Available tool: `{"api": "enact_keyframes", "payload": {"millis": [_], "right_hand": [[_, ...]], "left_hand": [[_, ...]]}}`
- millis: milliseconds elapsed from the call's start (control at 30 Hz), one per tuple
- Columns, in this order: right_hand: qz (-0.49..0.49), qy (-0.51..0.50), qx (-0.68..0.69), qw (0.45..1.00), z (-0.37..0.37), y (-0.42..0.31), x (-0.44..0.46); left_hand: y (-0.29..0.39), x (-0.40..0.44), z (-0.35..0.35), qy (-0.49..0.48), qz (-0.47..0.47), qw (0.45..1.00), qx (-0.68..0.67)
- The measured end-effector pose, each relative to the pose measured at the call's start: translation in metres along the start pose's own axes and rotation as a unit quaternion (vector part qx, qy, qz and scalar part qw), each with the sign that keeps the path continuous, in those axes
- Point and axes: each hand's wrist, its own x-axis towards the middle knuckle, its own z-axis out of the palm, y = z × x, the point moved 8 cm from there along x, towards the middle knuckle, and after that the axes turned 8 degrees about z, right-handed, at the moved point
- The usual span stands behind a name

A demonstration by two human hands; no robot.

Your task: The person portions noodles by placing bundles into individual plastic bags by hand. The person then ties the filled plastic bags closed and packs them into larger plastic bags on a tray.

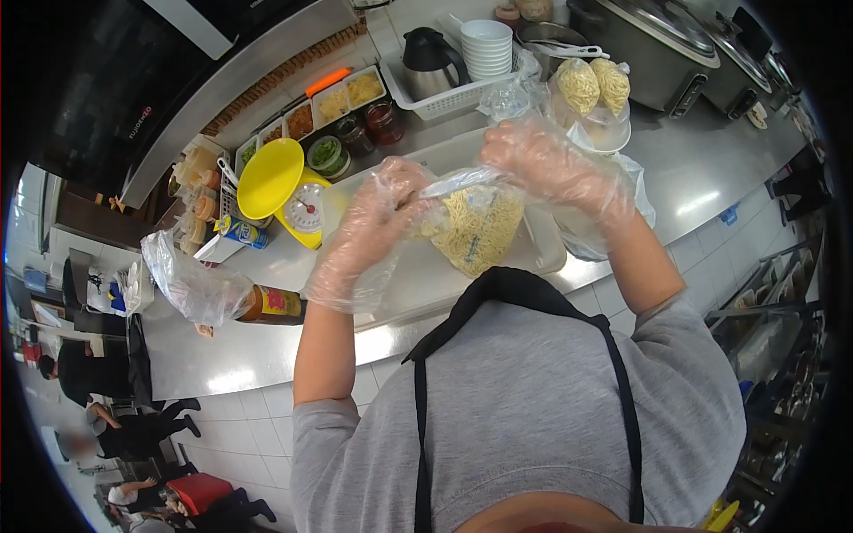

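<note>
A clear plastic bag of noodles hangs between my hands, above a white tray. My left hand, in a loose clear plastic glove, is closed on one side of the bag's gathered top. The other side is gripped by my right hand, gloved the same way. The bag's top is stretched in a band between the two fists. Close beyond my left hand stands a yellow kitchen scale with a round yellow pan. Two tied bags of noodles rest in a white container past my right hand.
Along the back are containers of toppings, jars, a thermal jug and stacked white bowls. A bottle lies partly in plastic at the left. Large cookers stand back right. People are in the lower left background.
</note>
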Motion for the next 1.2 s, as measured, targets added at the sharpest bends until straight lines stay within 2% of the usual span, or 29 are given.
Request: {"api": "enact_keyframes", "payload": {"millis": [33,67,100,133,167,200,233,267,300,333,367,433,500,533,567,600,633,667,700,733,767,800,833,867,933,1000,1033,1133,1200], "right_hand": [[-0.026,0.074,0.073,0.994,-0.009,0.001,-0.004],[-0.025,0.075,0.073,0.994,-0.009,0.001,-0.006],[0.035,0.015,0.246,0.968,-0.009,0.003,-0.004],[0.093,-0.046,0.411,0.906,-0.002,0.001,-0.003],[0.094,-0.046,0.411,0.906,0.009,-0.010,-0.004],[0.087,-0.005,0.646,0.758,0.027,-0.017,-0.003],[0.070,0.026,0.750,0.657,0.058,-0.016,0.001],[0.042,0.055,0.837,0.543,0.089,-0.015,0.005],[0.302,-0.056,0.716,0.627,0.094,-0.023,0.015],[0.301,-0.057,0.716,0.628,0.103,-0.022,0.014],[0.276,-0.060,0.628,0.725,0.114,-0.020,0.015],[0.249,-0.056,0.530,0.809,0.112,-0.020,0.018],[0.315,-0.089,0.669,0.667,0.124,-0.021,0.011],[0.316,-0.090,0.668,0.667,0.125,-0.018,0.011],[0.317,-0.093,0.720,0.610,0.128,-0.017,0.010],[0.316,-0.097,0.768,0.549,0.131,-0.019,0.010],[0.315,-0.099,0.768,0.549,0.114,-0.025,0.013],[0.327,-0.101,0.663,0.665,0.090,-0.025,0.014],[0.332,-0.098,0.542,0.766,0.072,-0.024,0.015],[0.332,-0.096,0.542,0.766,0.082,-0.023,0.016],[0.270,-0.008,0.461,0.845,0.084,-0.020,0.021],[0.201,0.080,0.369,0.904,0.065,-0.027,0.026],[0.200,0.080,0.369,0.904,0.061,-0.025,0.025],[0.192,0.051,0.291,0.936,0.058,-0.025,0.024],[0.183,0.023,0.211,0.960,0.056,-0.024,0.022],[0.150,0.109,0.212,0.960,0.046,-0.019,0.017],[0.151,0.109,0.213,0.959,0.045,-0.015,0.013],[0.147,0.102,0.275,0.945,0.028,-0.008,0.003],[0.231,0.076,0.391,0.888,0.016,-0.003,-0.007]], "left_hand": [[0.003,0.000,-0.001,0.005,-0.003,0.998,-0.070],[0.012,0.000,0.000,0.003,-0.002,0.998,-0.070],[0.020,-0.001,0.002,0.039,-0.024,0.973,-0.227],[0.025,0.000,0.008,0.074,-0.046,0.921,-0.379],[0.024,0.005,0.019,0.073,-0.046,0.921,-0.379],[0.005,0.009,0.026,0.180,-0.070,0.846,-0.497],[-0.018,0.011,0.037,0.281,-0.091,0.745,-0.598],[-0.048,0.014,0.053,0.342,-0.130,0.683,-0.632],[-0.062,0.013,0.062,0.355,-0.166,0.668,-0.633],[-0.074,0.010,0.072,0.368,-0.201,0.651,-0.633],[-0.088,0.007,0.083,0.369,-0.201,0.651,-0.633],[-0.112,-0.003,0.095,0.415,-0.235,0.640,-0.602],[-0.102,-0.006,0.090,0.370,-0.256,0.646,-0.617],[-0.094,-0.003,0.091,0.326,-0.274,0.648,-0.632],[-0.096,-0.002,0.093,0.327,-0.274,0.646,-0.633],[-0.101,-0.001,0.090,0.374,-0.242,0.643,-0.623],[-0.104,-0.002,0.084,0.421,-0.209,0.637,-0.611],[-0.105,-0.001,0.087,0.423,-0.209,0.637,-0.610],[-0.104,-0.002,0.081,0.457,-0.195,0.672,-0.550],[-0.103,-0.003,0.073,0.487,-0.178,0.703,-0.487],[-0.106,-0.002,0.074,0.487,-0.176,0.703,-0.488],[-0.104,0.000,0.066,0.474,-0.158,0.774,-0.389],[-0.102,0.001,0.059,0.456,-0.138,0.832,-0.284],[-0.108,-0.002,0.058,0.456,-0.140,0.832,-0.283],[-0.095,0.004,0.043,0.393,-0.093,0.914,-0.037],[-0.095,0.002,0.039,0.346,-0.083,0.930,-0.087],[-0.089,0.005,0.041,0.299,-0.072,0.942,-0.137],[-0.053,-0.003,0.032,0.280,-0.032,0.935,-0.215],[-0.033,-0.004,0.029,0.261,-0.040,0.944,-0.197]]}}
